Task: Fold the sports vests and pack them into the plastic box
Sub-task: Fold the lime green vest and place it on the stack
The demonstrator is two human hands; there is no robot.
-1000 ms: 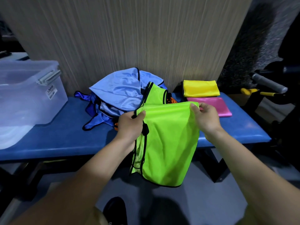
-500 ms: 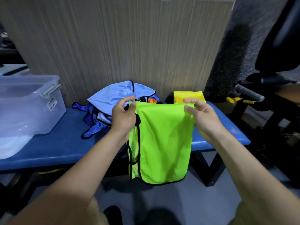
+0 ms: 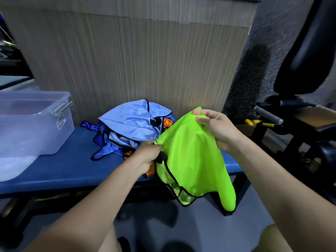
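Observation:
A neon green vest (image 3: 190, 159) with black trim hangs in front of the blue bench (image 3: 60, 170), held by both hands. My left hand (image 3: 147, 155) pinches its lower left corner near a black strap. My right hand (image 3: 216, 126) grips its upper edge, higher and to the right, so the cloth slopes and drapes below the bench edge. A heap of light blue, dark blue and orange vests (image 3: 132, 128) lies on the bench against the wall. The clear plastic box (image 3: 34, 128) stands open at the bench's left end.
A ribbed beige wall panel (image 3: 136, 66) backs the bench. Black gym equipment with a grey handle (image 3: 267, 116) and a yellow part stands to the right. Grey floor lies below, with a dark shoe (image 3: 123, 244) near the bottom edge.
The vest was held level by both hands; now my left hand has dropped and my right hand has risen, tilting the cloth. The view shifted, and the yellow and pink folded vests are hidden.

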